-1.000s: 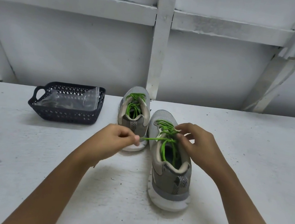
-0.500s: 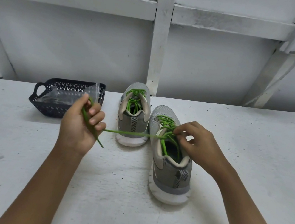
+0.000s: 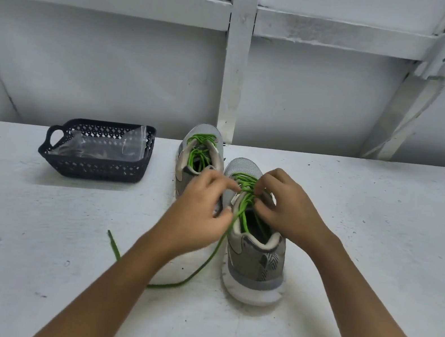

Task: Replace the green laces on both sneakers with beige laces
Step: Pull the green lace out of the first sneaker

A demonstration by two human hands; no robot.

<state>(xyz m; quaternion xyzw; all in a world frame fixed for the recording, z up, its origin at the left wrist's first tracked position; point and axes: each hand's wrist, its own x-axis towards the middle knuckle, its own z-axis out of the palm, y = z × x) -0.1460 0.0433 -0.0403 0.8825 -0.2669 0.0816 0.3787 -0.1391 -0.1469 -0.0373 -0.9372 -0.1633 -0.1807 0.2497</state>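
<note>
While the green lace (image 3: 246,183) on the near sneaker (image 3: 257,260) is only partly undone, you are at the very start of this job. One end of it has come out of the upper eyelets and trails off the shoe's left side, curving across the table (image 3: 19,266) and passing under your left forearm. The lower rows near the toe are still crossed in green. That sneaker sits in front of you, heel toward you, with both hands on its throat.

Your right hand (image 3: 288,209) is curled over the crossings and pinches the lace there. Your left hand (image 3: 196,208) reaches in from the other side, index fingertip touching the same crossing. The picture is too blurred there to say whether it actually grips the lace. The two hands are close together, nearly meeting over the tongue.

The far sneaker (image 3: 207,131), just behind and to the left, is fully laced in green and untouched. No beige lace is threaded anywhere. Well to the left stands a dark basket (image 3: 90,167) holding a clear plastic bag (image 3: 100,144). Whether the bag holds the beige laces cannot be told. By my judgement nearly everything remains: finish stripping this shoe, strip the other, then relace both.
</note>
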